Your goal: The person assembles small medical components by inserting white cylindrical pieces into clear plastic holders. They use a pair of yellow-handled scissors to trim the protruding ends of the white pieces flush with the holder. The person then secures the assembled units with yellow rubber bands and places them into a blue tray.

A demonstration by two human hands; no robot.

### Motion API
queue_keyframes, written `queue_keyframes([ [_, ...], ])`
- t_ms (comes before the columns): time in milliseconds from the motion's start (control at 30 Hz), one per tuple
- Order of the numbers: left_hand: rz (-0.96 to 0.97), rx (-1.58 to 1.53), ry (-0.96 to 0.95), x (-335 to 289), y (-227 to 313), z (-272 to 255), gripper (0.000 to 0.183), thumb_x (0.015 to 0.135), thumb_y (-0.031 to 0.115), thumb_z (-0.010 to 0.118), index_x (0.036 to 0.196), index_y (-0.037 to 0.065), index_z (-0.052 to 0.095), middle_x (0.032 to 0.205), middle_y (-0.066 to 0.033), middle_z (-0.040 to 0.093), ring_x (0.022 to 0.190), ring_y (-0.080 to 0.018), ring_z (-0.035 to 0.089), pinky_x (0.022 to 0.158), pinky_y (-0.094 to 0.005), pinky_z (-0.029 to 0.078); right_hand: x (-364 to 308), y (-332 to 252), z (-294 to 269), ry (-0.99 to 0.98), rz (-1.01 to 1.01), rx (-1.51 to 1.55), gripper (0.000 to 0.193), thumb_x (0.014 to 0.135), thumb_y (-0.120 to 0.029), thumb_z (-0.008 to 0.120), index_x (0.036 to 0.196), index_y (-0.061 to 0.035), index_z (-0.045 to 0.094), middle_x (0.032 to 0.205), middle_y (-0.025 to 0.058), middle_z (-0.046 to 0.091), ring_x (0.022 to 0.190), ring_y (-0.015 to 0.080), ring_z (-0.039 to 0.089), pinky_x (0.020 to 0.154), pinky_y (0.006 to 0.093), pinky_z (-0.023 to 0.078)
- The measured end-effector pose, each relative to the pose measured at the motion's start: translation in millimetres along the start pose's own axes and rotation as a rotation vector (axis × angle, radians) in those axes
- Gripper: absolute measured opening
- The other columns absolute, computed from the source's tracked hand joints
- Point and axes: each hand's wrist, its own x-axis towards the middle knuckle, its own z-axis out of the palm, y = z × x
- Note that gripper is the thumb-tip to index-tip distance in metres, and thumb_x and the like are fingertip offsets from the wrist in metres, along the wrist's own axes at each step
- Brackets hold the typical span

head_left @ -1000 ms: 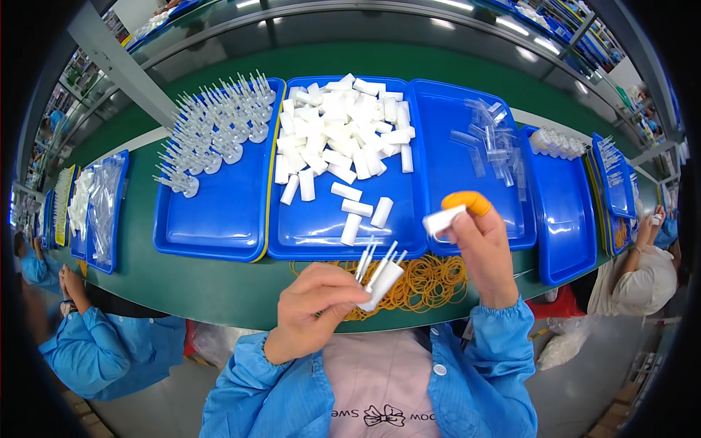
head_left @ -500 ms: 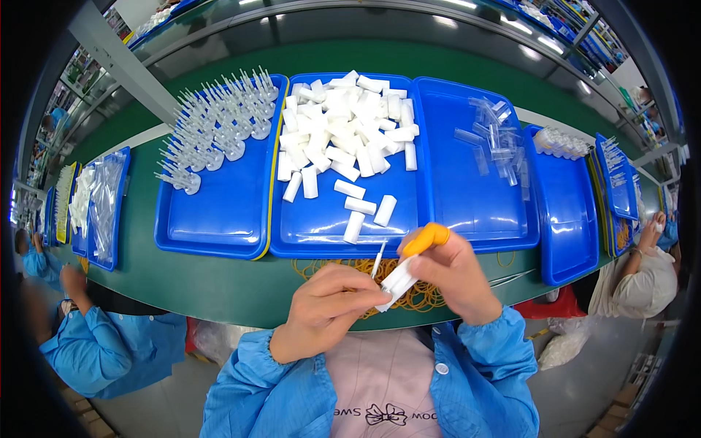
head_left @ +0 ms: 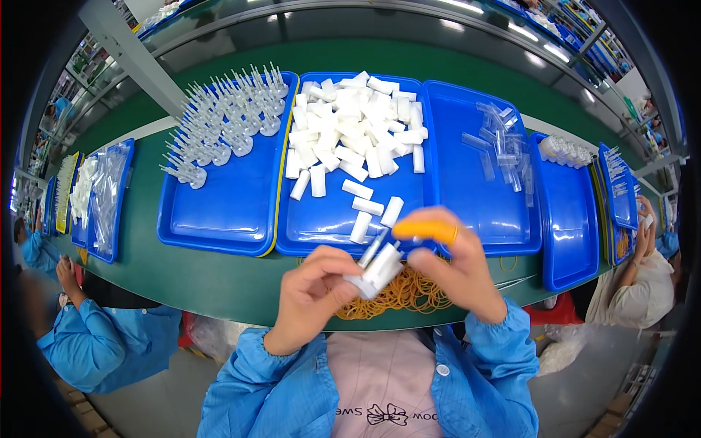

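My left hand [head_left: 310, 296] is closed on a white plastic piece [head_left: 383, 270], a block-like sleeve joined to a pale rounded base [head_left: 363, 286]. A thin pale stem [head_left: 374, 247] sticks up beside the sleeve, pointing away from me. My right hand [head_left: 460, 266] is just right of the sleeve's far end, thumb and forefinger apart, slightly blurred. An orange finger cot [head_left: 427, 228] covers that forefinger. Under the hands lies a heap of tan rubber bands [head_left: 409, 296]. Beyond them, loose white blocks [head_left: 354, 131] are piled in the middle blue tray [head_left: 314, 230].
The left blue tray [head_left: 212, 226] holds many clear stemmed bases [head_left: 226, 117]. Clear plastic pieces [head_left: 504, 142] lie in the right blue tray [head_left: 475, 208]. Metal tweezers [head_left: 517, 281] lie on the green table [head_left: 219, 281]. Other people sit at both sides.
My right thumb and forefinger have come apart from the white sleeve. My left hand has tilted the piece, so its base and stem show more. The view has shifted slightly.
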Motion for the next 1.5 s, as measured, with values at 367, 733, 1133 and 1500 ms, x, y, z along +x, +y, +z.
queue_keyframes([
  [367, 0.061, 0.091, 0.180, 3, -5, -13, 0.017, 0.089, 0.002, 0.057, 0.104, -0.004, 0.063, 0.104, -0.0064, 0.054, 0.092, -0.0128, 0.054, 0.082, -0.0246, 0.045, 30, 45, 16, -0.492, -0.423, -1.228, 0.027, 0.076, -0.009, 0.055, 0.101, -0.0039, 0.063, 0.094, 0.0067, 0.058, 0.093, 0.0220, 0.056, 0.087, 0.0356, 0.042],
  [733, 0.216, 0.424, 0.057, -7, 3, -7, 0.012, 0.083, -0.002, 0.063, 0.095, -0.001, 0.068, 0.098, -0.0084, 0.056, 0.087, -0.0150, 0.054, 0.075, -0.0256, 0.045, 39, 48, 0, 0.017, 0.400, 0.467, 0.034, 0.087, -0.007, 0.059, 0.120, 0.0018, 0.054, 0.101, 0.0113, 0.065, 0.092, 0.0165, 0.063, 0.078, 0.0290, 0.052],
  [1133, 0.219, 0.420, 0.052, -1, 7, 5, 0.014, 0.083, -0.002, 0.064, 0.096, 0.000, 0.068, 0.097, -0.0087, 0.057, 0.086, -0.0153, 0.056, 0.074, -0.0256, 0.046, 32, 26, 5, 0.021, 0.591, 1.118, 0.032, 0.091, -0.012, 0.056, 0.121, -0.0017, 0.052, 0.113, 0.0124, 0.061, 0.101, 0.0212, 0.061, 0.095, 0.0385, 0.048],
  [1500, 0.397, 0.684, -0.094, 3, 11, -6, 0.027, 0.075, -0.007, 0.065, 0.099, 0.004, 0.069, 0.096, -0.0089, 0.060, 0.083, -0.0183, 0.059, 0.068, -0.0278, 0.048, 25, 16, -7, -0.113, 0.487, 0.532, 0.018, 0.087, -0.013, 0.064, 0.100, -0.0008, 0.064, 0.097, 0.0038, 0.065, 0.093, 0.0099, 0.057, 0.085, 0.0247, 0.044],
])
